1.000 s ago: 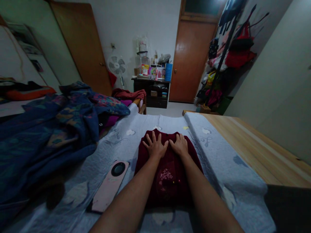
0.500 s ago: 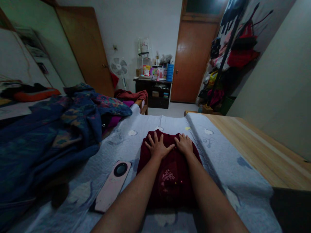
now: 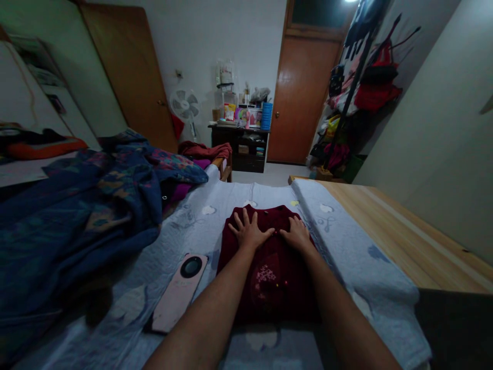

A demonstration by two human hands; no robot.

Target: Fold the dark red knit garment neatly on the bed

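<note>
A dark red garment (image 3: 265, 303), folded into a compact block, lies on the pale blue sheet. Pink blossom embroidery and small bead-like buttons show on its front. My left hand (image 3: 249, 232) rests flat on the garment's upper left part, its fingers spread. On the upper right part lies my right hand (image 3: 297, 234), palm down with fingers apart. Both thumbs point inward near the middle line of the garment. A pink phone (image 3: 179, 295) with a round black camera ring lies to the left of my left forearm.
A heap of blue floral cloth (image 3: 127, 190) covers the left side of the bed. The patterned sheet (image 3: 200, 226) spreads under everything, with a bare wooden board (image 3: 377, 216) along the right. A fan (image 3: 185, 105), a dark cabinet (image 3: 248, 162) and a door (image 3: 295, 97) stand farther back.
My right hand has slid slightly right on the garment, baring more of its collar end. My left hand stays in place. The camera view has shifted a little.
</note>
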